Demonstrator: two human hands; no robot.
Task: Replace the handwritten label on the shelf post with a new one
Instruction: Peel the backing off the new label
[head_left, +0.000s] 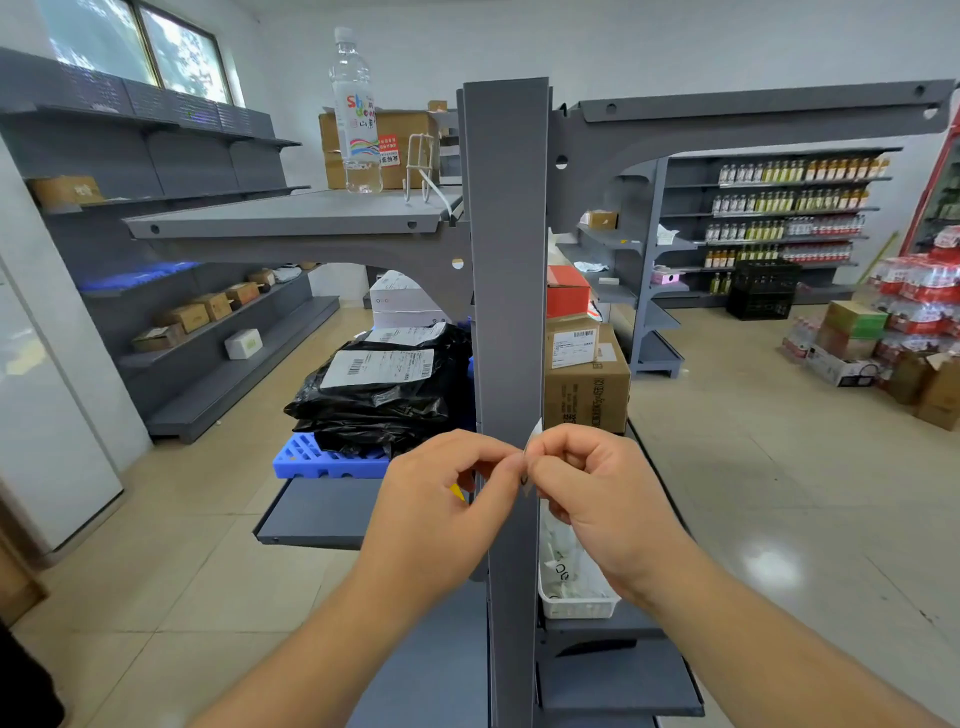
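Observation:
The grey shelf post (506, 270) rises up the middle of the view, its face bare above my hands. In front of it, both hands pinch one small white label (532, 434) seen edge-on, with dark marks near its lower end. My left hand (447, 499) holds its left edge with thumb and forefinger. My right hand (597, 483) grips its right edge. A bit of yellow (458, 491) shows under my left fingers; I cannot tell what it is.
Black parcels (384, 384) lie on a blue crate (322, 460) left of the post. Cardboard boxes (587, 379) and a white basket (574, 597) sit right of it. A water bottle (356, 114) stands on the top shelf. Stocked shelves line the far right.

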